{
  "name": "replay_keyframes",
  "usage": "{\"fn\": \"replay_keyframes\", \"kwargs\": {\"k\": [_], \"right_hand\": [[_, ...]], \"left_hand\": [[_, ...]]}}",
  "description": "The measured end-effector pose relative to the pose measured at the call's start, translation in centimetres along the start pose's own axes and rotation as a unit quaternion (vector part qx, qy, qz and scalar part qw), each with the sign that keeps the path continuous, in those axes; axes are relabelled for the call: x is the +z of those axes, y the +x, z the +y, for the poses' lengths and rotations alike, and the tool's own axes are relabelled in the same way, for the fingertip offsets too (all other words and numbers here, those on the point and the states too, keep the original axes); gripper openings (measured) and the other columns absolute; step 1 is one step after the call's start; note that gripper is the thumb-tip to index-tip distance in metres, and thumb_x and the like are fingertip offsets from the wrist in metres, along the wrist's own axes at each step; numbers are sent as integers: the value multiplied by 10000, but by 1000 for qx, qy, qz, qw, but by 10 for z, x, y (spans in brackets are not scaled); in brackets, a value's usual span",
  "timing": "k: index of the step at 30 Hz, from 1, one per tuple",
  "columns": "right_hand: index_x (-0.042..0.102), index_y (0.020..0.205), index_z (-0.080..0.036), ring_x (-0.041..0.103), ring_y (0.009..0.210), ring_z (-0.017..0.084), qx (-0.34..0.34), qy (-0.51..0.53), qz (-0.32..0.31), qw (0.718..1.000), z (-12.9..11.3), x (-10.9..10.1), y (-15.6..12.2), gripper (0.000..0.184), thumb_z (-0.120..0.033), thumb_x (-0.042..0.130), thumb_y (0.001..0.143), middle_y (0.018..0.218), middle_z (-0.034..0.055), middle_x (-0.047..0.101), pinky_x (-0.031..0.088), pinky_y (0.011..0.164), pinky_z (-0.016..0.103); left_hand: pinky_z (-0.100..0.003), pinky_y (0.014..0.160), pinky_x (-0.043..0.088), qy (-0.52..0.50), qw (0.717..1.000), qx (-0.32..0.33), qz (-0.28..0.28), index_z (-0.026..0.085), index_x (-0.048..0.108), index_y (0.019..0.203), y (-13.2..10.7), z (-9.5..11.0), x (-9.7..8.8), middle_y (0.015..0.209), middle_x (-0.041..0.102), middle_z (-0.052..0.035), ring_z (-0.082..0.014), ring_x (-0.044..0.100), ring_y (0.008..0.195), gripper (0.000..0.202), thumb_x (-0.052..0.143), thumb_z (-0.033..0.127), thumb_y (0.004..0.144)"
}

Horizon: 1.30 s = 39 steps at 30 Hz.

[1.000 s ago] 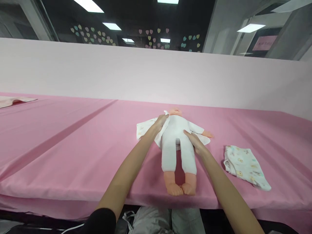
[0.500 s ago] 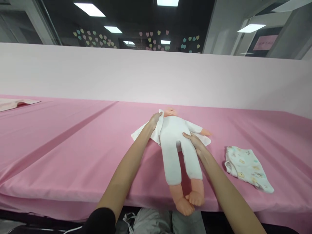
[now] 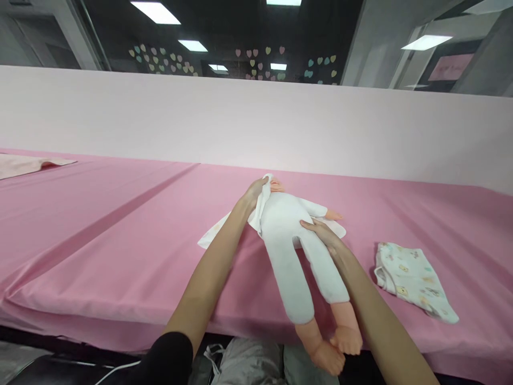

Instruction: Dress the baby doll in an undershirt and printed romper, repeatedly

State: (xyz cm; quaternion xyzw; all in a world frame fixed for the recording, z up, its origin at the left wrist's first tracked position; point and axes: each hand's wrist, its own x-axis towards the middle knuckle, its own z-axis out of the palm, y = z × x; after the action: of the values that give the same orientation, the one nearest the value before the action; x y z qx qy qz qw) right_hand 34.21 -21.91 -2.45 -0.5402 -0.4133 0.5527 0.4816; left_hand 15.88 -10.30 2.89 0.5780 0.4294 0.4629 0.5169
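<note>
A baby doll [image 3: 282, 219] with a white cloth body and bare plastic feet lies on its back on the pink-covered table. Its feet hang past the front edge, towards me. Beside its head, my left hand [image 3: 256, 191] is closed on a white baby garment [image 3: 262, 203], lifting part of it. The garment spreads under the doll, showing on both sides of its torso. My right hand [image 3: 323, 233] grips the doll at the hip and upper thigh, thumb on top. The doll's arm on that side lies outstretched; its other arm is hidden.
A folded printed baby cloth [image 3: 412, 280] lies to the right on the pink table cover [image 3: 132, 256]. Far left is a pale pink cloth [image 3: 28, 164]. A white wall panel [image 3: 240, 123] stands along the back edge.
The doll has turned, its legs swinging right and nearer to me. My left hand has raised the garment slightly by the head, and more of the garment shows at the left.
</note>
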Motion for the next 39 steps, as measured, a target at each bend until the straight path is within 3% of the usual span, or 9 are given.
{"fn": "replay_keyframes", "kwargs": {"k": [7, 14, 19, 22, 25, 28, 30, 33, 39], "right_hand": [[616, 1048, -174, 649, 691, 167, -38, 66, 60, 995, 17, 11, 16, 322, -281, 686, 753, 930, 58, 690, 549, 581, 254], [604, 1068, -177, 655, 729, 167, -63, 111, 51, 990, 23, 13, 25, 297, -274, 641, 789, 954, 57, 687, 550, 606, 251], [607, 1069, -182, 658, 726, 165, -65, 88, 59, 992, 22, 16, 26, 278, -218, 612, 794, 887, 44, 697, 541, 654, 255], [622, 1058, -174, 658, 775, 179, -70, 55, 74, 993, 20, 16, 26, 290, -246, 628, 778, 914, 52, 695, 536, 675, 259], [620, 1094, -187, 653, 818, 189, -66, 54, 83, 993, 20, 15, 26, 345, -285, 640, 763, 969, 47, 687, 533, 721, 277], [629, 1091, -191, 641, 874, 197, -88, 83, 60, 991, 23, 14, 29, 342, -318, 612, 774, 981, 37, 684, 510, 791, 293], [644, 1046, -178, 618, 939, 208, -127, 108, 43, 985, 27, 14, 33, 323, -353, 583, 781, 994, 41, 679, 482, 840, 299], [657, 939, -168, 576, 994, 222, -157, 111, 53, 980, 34, 11, 40, 298, -390, 555, 769, 991, 44, 672, 442, 871, 307], [556, 636, -176, 534, 716, 175, -175, 65, 107, 977, 42, 5, 47, 148, -313, 530, 685, 677, -4, 610, 422, 704, 281]], "left_hand": [[-310, 680, 486, -102, 982, -31, -153, 152, 556, 765, 0, -2, 26, 668, 610, -41, -156, 583, 624, 232, 538, 374, 827], [-234, 688, 463, -40, 971, -17, -235, 142, 559, 783, -19, 16, 36, 723, 582, -17, -96, 558, 642, 91, 592, 226, 787], [-344, 831, 507, -32, 953, -13, -301, 174, 439, 1293, -44, 28, 47, 1287, 489, -147, -218, 590, 1023, 568, 623, 300, 771], [-365, 864, 505, -20, 930, 16, -366, 224, 277, 1414, -64, 36, 59, 1386, 402, -149, -237, 555, 1110, 712, 598, 355, 793], [-344, 909, 475, 44, 930, 80, -356, 242, 279, 1414, -67, 38, 71, 1378, 426, -117, -221, 519, 1164, 650, 538, 356, 830], [-317, 1002, 390, 197, 934, 180, -235, 189, 359, 1371, -42, 23, 83, 1335, 475, -113, -193, 460, 1222, 514, 446, 262, 869], [-319, 1055, 321, 399, 877, 231, -138, 101, 382, 1345, -16, 5, 91, 1338, 459, -148, -199, 411, 1256, 506, 426, 149, 843], [-336, 1020, 344, 616, 744, 217, -144, 92, 413, 1313, 17, -19, 104, 1311, 480, -149, -231, 438, 1220, 529, 505, 181, 800], [-432, 995, 319, 684, 699, 154, -142, 72, 491, 1228, 36, -38, 141, 1237, 529, -190, -295, 473, 1172, 561, 656, 235, 717]]}}
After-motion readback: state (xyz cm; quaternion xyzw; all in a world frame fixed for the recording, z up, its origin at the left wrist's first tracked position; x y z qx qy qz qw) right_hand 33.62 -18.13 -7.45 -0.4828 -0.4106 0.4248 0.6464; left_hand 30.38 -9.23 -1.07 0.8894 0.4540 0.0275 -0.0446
